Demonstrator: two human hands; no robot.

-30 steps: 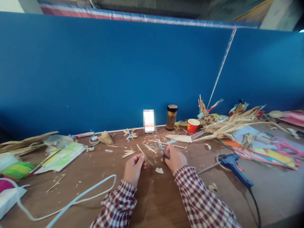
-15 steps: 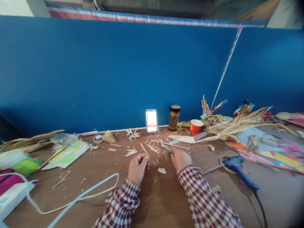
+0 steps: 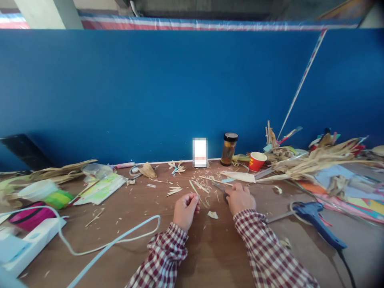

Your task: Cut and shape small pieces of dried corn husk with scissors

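Note:
My left hand (image 3: 184, 211) is closed in a pinch on a thin green strip (image 3: 193, 187), which sticks up past the fingertips. Over the dark handles of a pair of scissors (image 3: 220, 187) rests my right hand (image 3: 242, 201), its fingers somewhat apart. The scissors lie low at the table, blades pointing away to the left; part of the handles is hidden by the hand. Just beyond both hands is a scatter of thin pale strips (image 3: 202, 185). A small pale husk scrap (image 3: 213, 215) lies between the hands.
A blue glue gun (image 3: 319, 224) lies at right, near husks (image 3: 327, 156) and coloured paper. Behind stand a dark-lidded jar (image 3: 229, 150) and a red paper cup (image 3: 257, 161). A white cable (image 3: 120, 236) loops across the left, near a power strip (image 3: 37, 244).
The view has turned left, so everything sits further right. My right hand's fingers have loosened and spread over the scissors, which stay in place. My left hand keeps its pinch on the strip.

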